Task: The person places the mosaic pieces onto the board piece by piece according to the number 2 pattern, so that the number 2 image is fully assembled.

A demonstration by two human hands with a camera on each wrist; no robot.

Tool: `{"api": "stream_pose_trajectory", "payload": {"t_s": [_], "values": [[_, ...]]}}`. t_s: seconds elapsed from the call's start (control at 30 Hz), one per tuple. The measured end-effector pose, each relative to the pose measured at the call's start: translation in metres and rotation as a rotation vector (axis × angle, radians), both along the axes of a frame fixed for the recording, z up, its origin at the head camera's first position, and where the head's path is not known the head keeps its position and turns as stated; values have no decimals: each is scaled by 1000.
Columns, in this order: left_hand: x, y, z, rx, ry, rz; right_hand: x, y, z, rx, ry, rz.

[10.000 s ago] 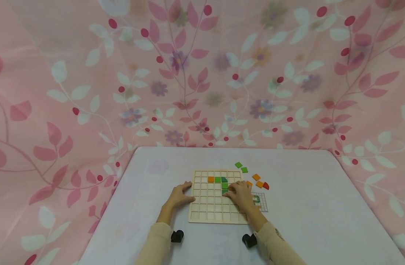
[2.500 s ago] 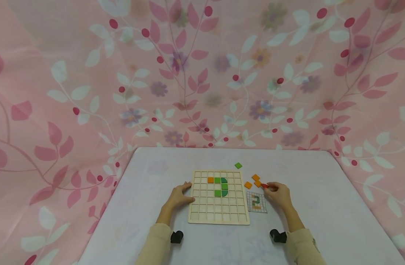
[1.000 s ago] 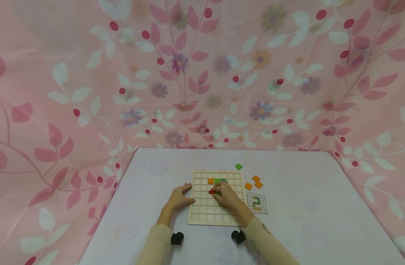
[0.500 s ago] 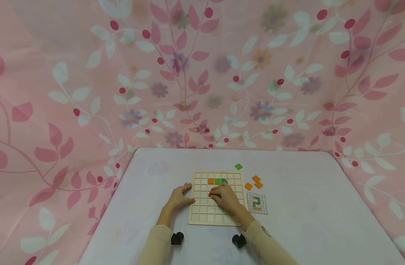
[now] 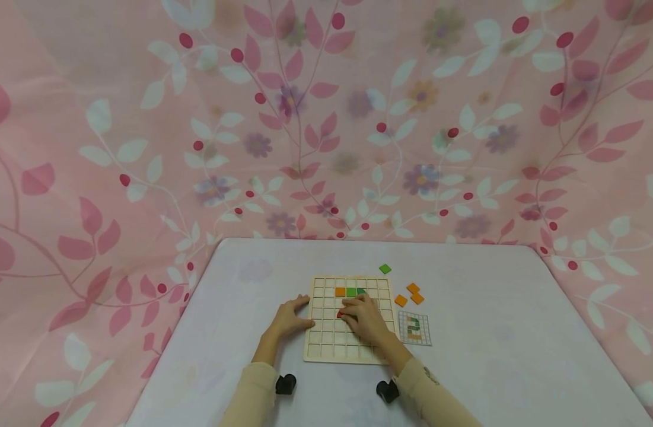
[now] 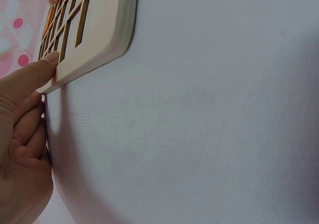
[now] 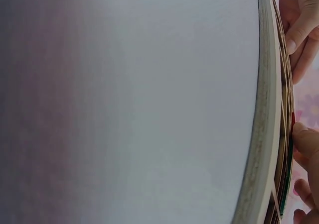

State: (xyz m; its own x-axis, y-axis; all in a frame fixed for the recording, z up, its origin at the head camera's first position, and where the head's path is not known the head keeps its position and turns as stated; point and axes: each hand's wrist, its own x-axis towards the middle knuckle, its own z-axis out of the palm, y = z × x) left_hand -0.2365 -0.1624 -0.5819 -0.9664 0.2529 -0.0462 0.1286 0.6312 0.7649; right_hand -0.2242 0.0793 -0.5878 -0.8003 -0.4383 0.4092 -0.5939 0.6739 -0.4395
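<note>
My right hand (image 5: 368, 319) pinches a red quarter-circle tile (image 5: 339, 314) over a cell of the wooden grid board (image 5: 326, 351). In the right wrist view a sliver of the red tile (image 7: 293, 117) shows by the fingertips, at the board's surface. My left hand (image 5: 289, 315) rests at the board's left edge; its straight thumb (image 6: 37, 74) presses the rim in the left wrist view. In the board's upper part an orange square tile (image 5: 340, 292), a green square tile (image 5: 351, 292) and a dark green quarter-circle tile (image 5: 361, 291) lie in a row. My right hand hides other green tiles.
Right of the board lies a small pattern card (image 5: 414, 328) printed with coloured shapes on a grid. Above it are three orange square tiles (image 5: 413, 288), and farther back a single green square tile (image 5: 385, 268). A white cloth covers the table (image 5: 491, 332).
Since 2.5 s ago my right hand has brought the red tile from the right of the card onto the board, then lowered it slightly toward me. The left hand stays put.
</note>
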Motion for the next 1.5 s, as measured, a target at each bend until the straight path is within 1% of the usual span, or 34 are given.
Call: {"api": "stream_pose_trajectory", "payload": {"t_s": [0.17, 0.33, 0.43, 0.63, 0.7, 0.8, 0.9, 0.93, 1.03, 1.17, 1.23, 1.27, 1.37, 1.5], "values": [[0, 0, 0, 8, 7, -6, 0, -1, -1, -32, 44, -17], [-1, -1, -1, 12, 5, 0, -1, -2, -5, -61, 60, -13], [-1, -1, -1, 8, 3, 0, -1, -4, -6, -37, 71, -15], [-2, 1, -1, 14, -14, 9, 1, -4, -5, 74, 103, 4], [-1, 2, -1, 13, -13, 11, 1, -2, -5, 95, 122, 5], [-1, 2, -1, 6, -6, 4, 2, 3, -4, 95, 118, 10], [-1, 2, 0, 5, -7, 6, 2, 10, -3, 80, 69, 5], [-1, 2, 0, 5, -12, 11, 2, 12, -2, 63, 35, 10], [-1, 0, -1, 2, -17, 25, 1, 16, -2, 42, -18, -12], [-1, -1, -1, -1, -9, 31, -3, 19, -4, 39, -46, -38], [-1, -1, -1, 3, -10, 30, -5, 20, -5, 13, -47, -35], [-2, -1, -1, 5, -16, 31, -6, 21, -7, -4, -36, -37], [-2, 0, -2, 8, -26, 28, -12, 26, -11, -102, 16, -50], [-2, 1, -1, 6, -30, 28, -25, 38, -16, -194, 141, -118]]}}
